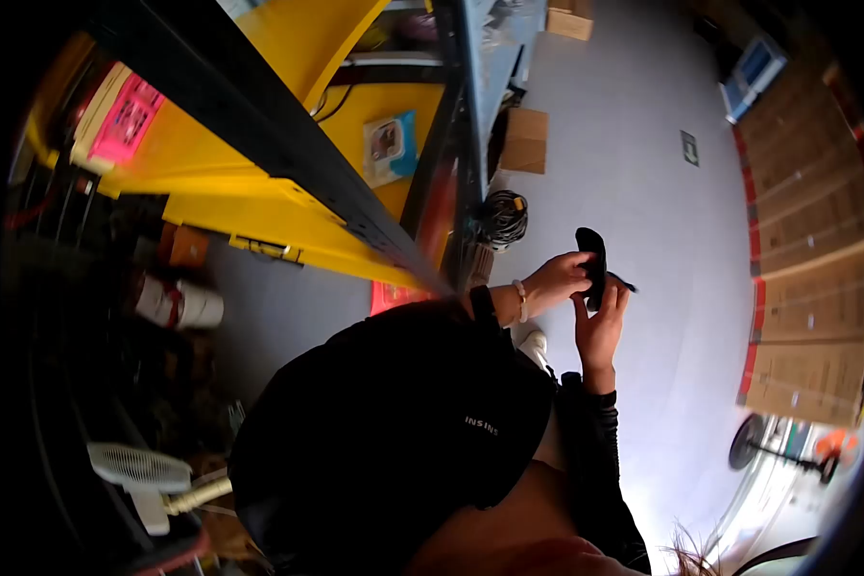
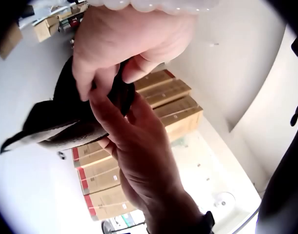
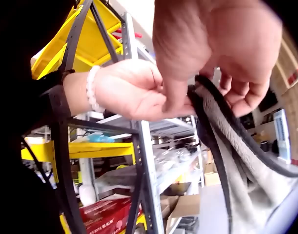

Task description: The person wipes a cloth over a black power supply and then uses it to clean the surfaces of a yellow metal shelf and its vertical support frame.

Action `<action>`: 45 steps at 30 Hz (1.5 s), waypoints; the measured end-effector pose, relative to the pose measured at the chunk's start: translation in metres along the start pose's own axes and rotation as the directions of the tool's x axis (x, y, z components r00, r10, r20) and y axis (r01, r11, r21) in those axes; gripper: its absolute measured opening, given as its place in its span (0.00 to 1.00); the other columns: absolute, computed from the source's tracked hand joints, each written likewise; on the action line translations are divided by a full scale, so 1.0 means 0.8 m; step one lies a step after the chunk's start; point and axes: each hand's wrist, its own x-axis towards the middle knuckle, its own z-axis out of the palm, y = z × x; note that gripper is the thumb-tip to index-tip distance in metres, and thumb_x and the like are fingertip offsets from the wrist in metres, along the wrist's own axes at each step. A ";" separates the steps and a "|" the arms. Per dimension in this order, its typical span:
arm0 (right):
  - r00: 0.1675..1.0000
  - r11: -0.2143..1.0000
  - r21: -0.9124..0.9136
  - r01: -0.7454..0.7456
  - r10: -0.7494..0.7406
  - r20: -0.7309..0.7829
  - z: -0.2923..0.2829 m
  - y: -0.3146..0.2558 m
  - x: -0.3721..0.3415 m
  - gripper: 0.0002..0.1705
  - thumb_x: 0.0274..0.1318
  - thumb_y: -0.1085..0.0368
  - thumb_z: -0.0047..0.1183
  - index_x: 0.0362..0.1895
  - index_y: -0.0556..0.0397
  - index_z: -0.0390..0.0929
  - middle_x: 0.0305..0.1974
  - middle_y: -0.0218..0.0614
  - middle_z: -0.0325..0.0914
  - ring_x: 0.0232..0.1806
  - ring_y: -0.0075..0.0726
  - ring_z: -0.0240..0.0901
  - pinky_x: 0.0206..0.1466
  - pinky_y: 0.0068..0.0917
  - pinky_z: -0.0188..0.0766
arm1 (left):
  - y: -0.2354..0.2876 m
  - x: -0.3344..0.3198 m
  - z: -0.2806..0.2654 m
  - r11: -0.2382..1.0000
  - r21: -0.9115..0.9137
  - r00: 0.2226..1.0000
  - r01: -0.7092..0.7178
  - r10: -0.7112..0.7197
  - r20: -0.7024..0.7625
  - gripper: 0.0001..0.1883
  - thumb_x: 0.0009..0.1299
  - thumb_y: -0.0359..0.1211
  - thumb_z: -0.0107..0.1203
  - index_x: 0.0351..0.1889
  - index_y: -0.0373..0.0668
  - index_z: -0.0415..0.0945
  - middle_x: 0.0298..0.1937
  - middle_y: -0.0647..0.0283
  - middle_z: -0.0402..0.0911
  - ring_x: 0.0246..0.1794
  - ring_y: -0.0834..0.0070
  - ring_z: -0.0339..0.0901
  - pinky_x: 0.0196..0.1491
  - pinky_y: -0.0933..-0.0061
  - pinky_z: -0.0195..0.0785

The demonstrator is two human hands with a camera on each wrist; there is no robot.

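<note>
Both hands hold a piece of black cloth (image 1: 591, 259) in front of the body. Its inner side is a grey fleece lining (image 3: 246, 185) with black edging, and it hangs partly folded. My left hand (image 1: 554, 278), with a white bead bracelet at the wrist, pinches it from one side. From the other side my right hand (image 1: 600, 331) grips its edge. In the left wrist view, the fingertips of the left hand (image 2: 132, 41) and right hand (image 2: 144, 146) meet at the cloth, hiding part of it. A narrow flap juts out at its far left there.
A dark-framed rack with yellow shelves (image 1: 413, 106) stands close on the left. Stacked cartons (image 1: 806, 259) line the right side. On the grey floor (image 1: 643, 106) are a coil of cable (image 1: 505, 219) and an open cardboard box (image 1: 525, 141). A fan (image 1: 139, 468) stands at lower left.
</note>
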 end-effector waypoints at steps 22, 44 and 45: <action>0.844 0.933 0.329 -0.145 -0.057 0.534 0.040 0.056 0.178 0.16 0.60 0.67 0.47 0.51 0.55 0.77 0.41 0.55 0.80 0.42 0.59 0.79 0.45 0.42 0.73 | 0.043 0.020 -0.020 0.913 0.407 0.705 -0.035 0.311 -0.637 0.17 0.71 0.22 0.48 0.58 0.34 0.72 0.48 0.53 0.81 0.42 0.69 0.82 0.46 0.76 0.72; 0.801 0.320 0.765 -0.560 0.445 0.400 0.089 0.111 0.363 0.11 0.64 0.56 0.51 0.46 0.46 0.74 0.39 0.27 0.77 0.40 0.26 0.72 0.43 0.28 0.65 | 0.083 0.081 -0.169 0.856 -0.331 0.645 -0.397 0.004 -0.764 0.15 0.75 0.45 0.47 0.44 0.46 0.78 0.30 0.69 0.74 0.30 0.77 0.70 0.35 0.73 0.63; 0.777 0.272 0.768 -0.579 0.471 0.418 0.092 0.127 0.374 0.10 0.64 0.57 0.51 0.45 0.46 0.74 0.37 0.27 0.77 0.39 0.27 0.72 0.42 0.28 0.65 | 0.089 0.083 -0.170 0.857 -0.359 0.727 -0.371 0.027 -0.687 0.19 0.76 0.47 0.42 0.48 0.46 0.77 0.40 0.67 0.75 0.42 0.76 0.69 0.45 0.67 0.59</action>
